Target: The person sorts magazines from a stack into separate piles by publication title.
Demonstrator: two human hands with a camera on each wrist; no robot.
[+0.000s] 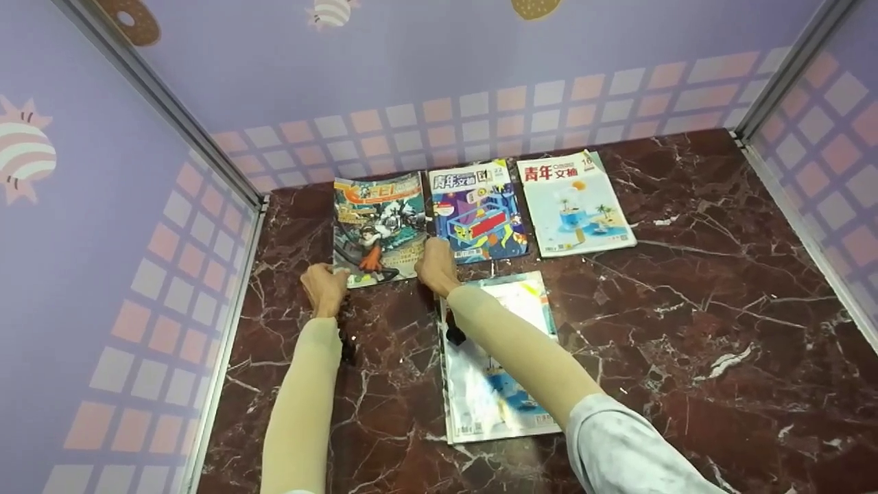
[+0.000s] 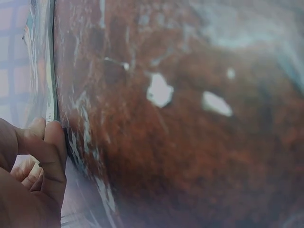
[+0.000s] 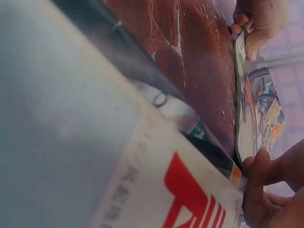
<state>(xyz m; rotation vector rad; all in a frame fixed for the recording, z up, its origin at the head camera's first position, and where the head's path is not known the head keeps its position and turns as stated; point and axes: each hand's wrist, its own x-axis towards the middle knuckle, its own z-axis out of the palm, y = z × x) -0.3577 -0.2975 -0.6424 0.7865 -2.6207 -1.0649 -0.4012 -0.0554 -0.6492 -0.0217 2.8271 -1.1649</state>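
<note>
A comic-style magazine with an orange title and a grey-green cover lies at the back left of the dark red marble surface. My left hand pinches its near left corner between thumb and fingers; in the left wrist view the left hand holds the page edges. At the near right corner, my right hand pinches the same magazine, its knuckles overlapping the purple magazine alongside. The right wrist view shows the comic magazine between both hands, its near edge slightly curved.
A white-covered magazine lies to the right of the purple one, in the same row. Nearer me, overlapping magazines lie under my right forearm. Purple patterned walls border the marble surface at left, back and right.
</note>
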